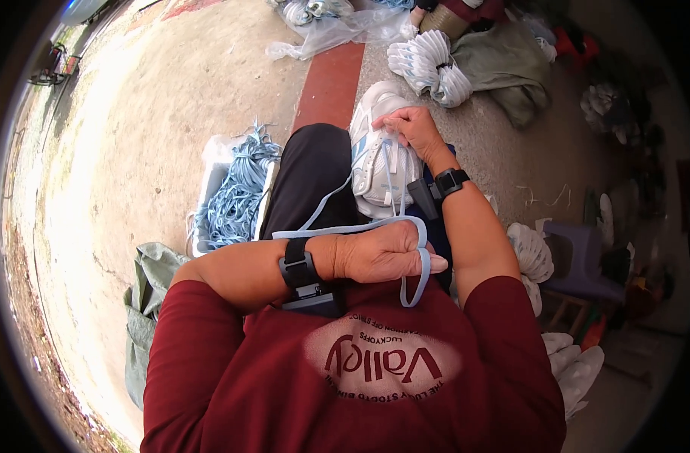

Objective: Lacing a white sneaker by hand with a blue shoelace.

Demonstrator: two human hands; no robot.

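A white and light-blue sneaker (371, 175) rests on my lap with its toe pointing away from me. A light-blue shoelace (330, 229) runs from its eyelets back toward my chest. My left hand (383, 253) is closed on this lace, close to my shirt, and a loop of it hangs past the fingers. My right hand (413, 130) bends over the front of the sneaker, its fingers closed on the upper near the lowest eyelets. What lies under those fingertips is partly hidden.
Left of my leg stands a white box (207, 198) filled with blue laces (243, 196). Bundled white shoe parts (428, 64) and a grey-green cloth (503, 72) lie ahead on the right. A purple plastic stool (579, 260) and more white bundles (530, 253) are at my right.
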